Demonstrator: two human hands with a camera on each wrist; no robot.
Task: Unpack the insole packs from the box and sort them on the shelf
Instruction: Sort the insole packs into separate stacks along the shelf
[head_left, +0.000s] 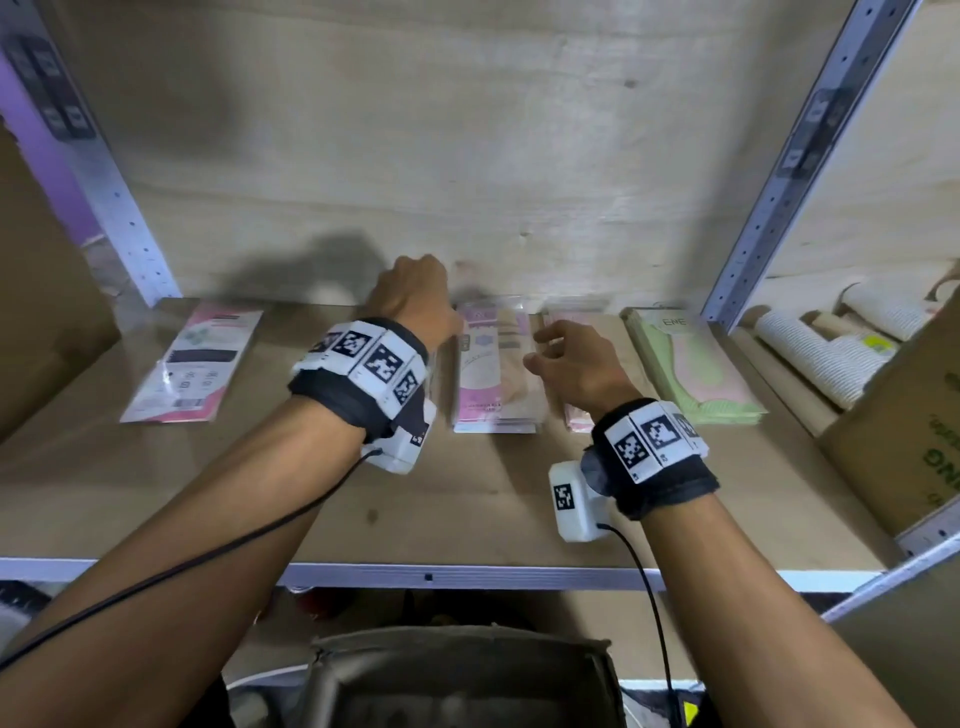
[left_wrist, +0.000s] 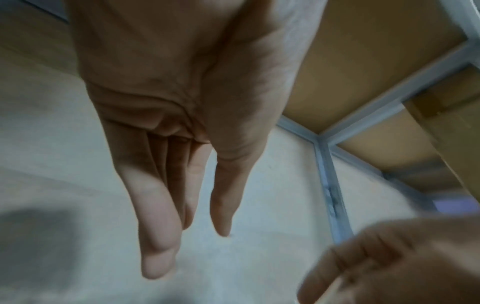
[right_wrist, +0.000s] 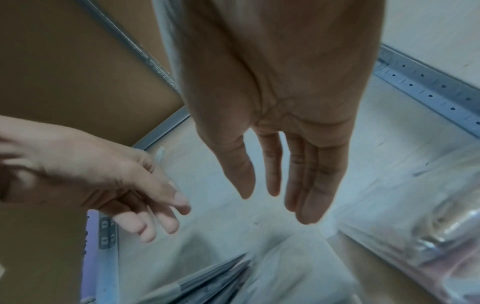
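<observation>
Both grips are empty with loose fingers, left hand (head_left: 415, 296) and right hand (head_left: 576, 364) above the pink insole packs (head_left: 493, 364) on the shelf (head_left: 467, 509).

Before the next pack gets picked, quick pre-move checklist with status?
1. Left hand empty: ok, fingers straight.
2. Right hand empty: ok, fingers straight.
3. Hands clear of the pink stack: cannot tell, both hover right by it.
4. Green stack squared up: ok.
5. Lone pack lies flat on the shelf: ok.
6. Source box contents: cannot tell.
</observation>
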